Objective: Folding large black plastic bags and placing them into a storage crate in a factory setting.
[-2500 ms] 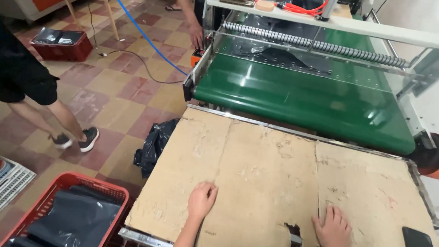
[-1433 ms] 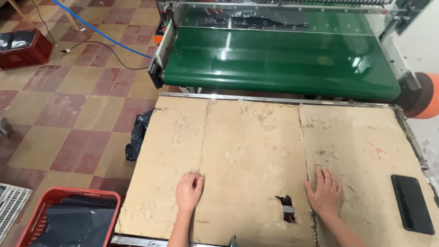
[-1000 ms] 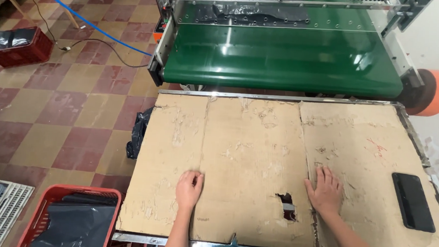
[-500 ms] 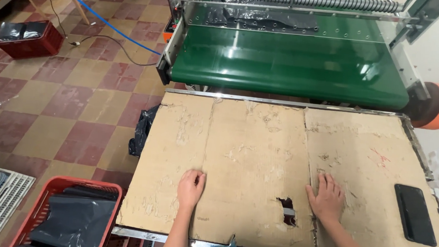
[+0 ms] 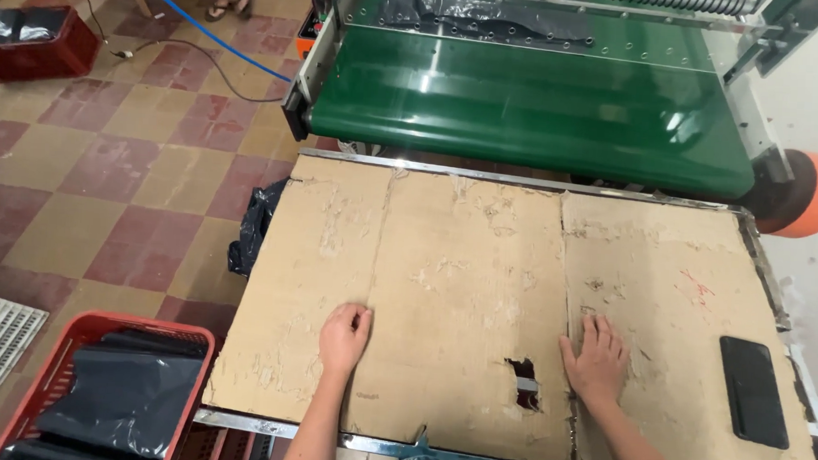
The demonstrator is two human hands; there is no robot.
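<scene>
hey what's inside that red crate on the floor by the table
The red crate holds dark grey plastic bags, loosely piled and filling most of it. Whatever lies beneath the bags is covered, and the crate's near end runs out of frame.

I see one screen: a dark phone (image 5: 753, 390) lying flat near the right edge of the cardboard-covered table (image 5: 481, 261), its black rectangular face blank. Black plastic bags (image 5: 116, 401) fill a red crate (image 5: 50, 348) beyond the table's near left corner.
</scene>
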